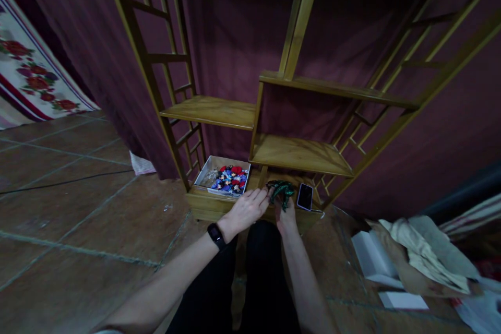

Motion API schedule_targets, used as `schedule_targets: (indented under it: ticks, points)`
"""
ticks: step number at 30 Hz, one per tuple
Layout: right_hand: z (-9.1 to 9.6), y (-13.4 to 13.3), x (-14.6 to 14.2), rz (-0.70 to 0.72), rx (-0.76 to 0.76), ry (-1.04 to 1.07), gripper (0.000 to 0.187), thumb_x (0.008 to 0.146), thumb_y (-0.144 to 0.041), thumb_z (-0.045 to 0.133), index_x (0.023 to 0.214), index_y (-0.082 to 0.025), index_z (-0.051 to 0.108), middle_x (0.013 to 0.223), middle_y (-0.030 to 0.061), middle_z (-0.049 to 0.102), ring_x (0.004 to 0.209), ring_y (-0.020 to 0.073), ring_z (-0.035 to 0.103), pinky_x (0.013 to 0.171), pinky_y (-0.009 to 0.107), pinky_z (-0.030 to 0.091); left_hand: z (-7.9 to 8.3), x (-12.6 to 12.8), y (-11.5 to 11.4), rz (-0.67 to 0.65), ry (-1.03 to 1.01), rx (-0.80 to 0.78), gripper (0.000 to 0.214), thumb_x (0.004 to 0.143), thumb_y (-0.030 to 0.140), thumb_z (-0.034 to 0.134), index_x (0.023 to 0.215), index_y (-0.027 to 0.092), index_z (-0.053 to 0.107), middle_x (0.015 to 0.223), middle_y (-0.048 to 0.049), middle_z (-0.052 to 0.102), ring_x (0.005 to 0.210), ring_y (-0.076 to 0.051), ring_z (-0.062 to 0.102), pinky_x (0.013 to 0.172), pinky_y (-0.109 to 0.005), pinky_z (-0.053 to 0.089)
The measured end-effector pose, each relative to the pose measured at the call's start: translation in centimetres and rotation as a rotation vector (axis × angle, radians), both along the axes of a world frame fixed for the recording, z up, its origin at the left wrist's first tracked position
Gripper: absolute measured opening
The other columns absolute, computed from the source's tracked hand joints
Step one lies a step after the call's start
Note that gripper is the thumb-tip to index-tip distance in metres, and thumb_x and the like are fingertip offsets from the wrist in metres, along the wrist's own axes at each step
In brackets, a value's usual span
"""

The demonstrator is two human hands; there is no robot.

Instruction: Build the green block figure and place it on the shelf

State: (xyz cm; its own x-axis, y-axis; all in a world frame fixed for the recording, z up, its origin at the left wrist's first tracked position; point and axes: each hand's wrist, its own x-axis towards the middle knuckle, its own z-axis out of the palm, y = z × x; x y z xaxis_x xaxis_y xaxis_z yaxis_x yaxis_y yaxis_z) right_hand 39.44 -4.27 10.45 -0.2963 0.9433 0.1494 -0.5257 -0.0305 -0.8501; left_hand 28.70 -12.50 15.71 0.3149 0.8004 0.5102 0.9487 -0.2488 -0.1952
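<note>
A shiny dark-green toy with curved, ridged parts is held low in front of the shelf unit. My right hand grips it from below, its fingers partly hidden by the toy. At the toy's left end is my left hand, fingers together and bent, their tips closed on its edge. A black watch is on the left wrist. Just left of my hands, a white open box holds several small red, blue and black figures and some clear packaging. A phone lies right of the toy.
The wooden shelf unit stands before a dark red curtain, with boards at different heights above my hands. On the tiled floor at right are white boxes and a pale cloth. A black cable crosses the floor at left.
</note>
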Motion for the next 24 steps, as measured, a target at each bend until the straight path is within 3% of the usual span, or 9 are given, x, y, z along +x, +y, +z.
schedule_targets:
  ticks: [6,19,24]
  points:
    - [0.9,-0.2,0.1,-0.024,0.042,-0.034,0.041,0.063,-0.031,0.067,0.103,-0.022,0.058,0.102,0.0042,0.063,0.094,0.0191,0.058,0.086,0.037,0.043,-0.1,-0.7,0.1,0.002,0.021,0.029,0.027,0.086,0.010,0.035,0.108,0.013,0.050,0.112,-0.0131,0.053,0.095,-0.020,0.054,0.077,-0.034,0.045]
    - [-0.9,-0.5,0.4,-0.042,-0.020,-0.099,0.034,0.065,-0.026,0.065,0.098,-0.022,0.057,0.096,0.0023,0.063,0.082,0.0141,0.057,0.077,0.031,0.045,-0.8,-1.6,-0.1,0.036,-0.051,0.032,0.027,0.085,0.009,0.039,0.108,0.014,0.051,0.113,-0.0131,0.053,0.097,-0.021,0.053,0.078,-0.034,0.045]
    - [-2.3,-0.8,0.4,-0.041,-0.013,-0.144,0.031,0.064,-0.026,0.063,0.095,-0.020,0.056,0.093,0.0020,0.062,0.082,0.0138,0.055,0.072,0.027,0.045,-2.3,-1.8,-0.3,0.082,-0.247,0.045,0.024,0.086,0.019,0.041,0.105,0.017,0.055,0.100,-0.0116,0.057,0.090,-0.019,0.056,0.077,-0.032,0.046]
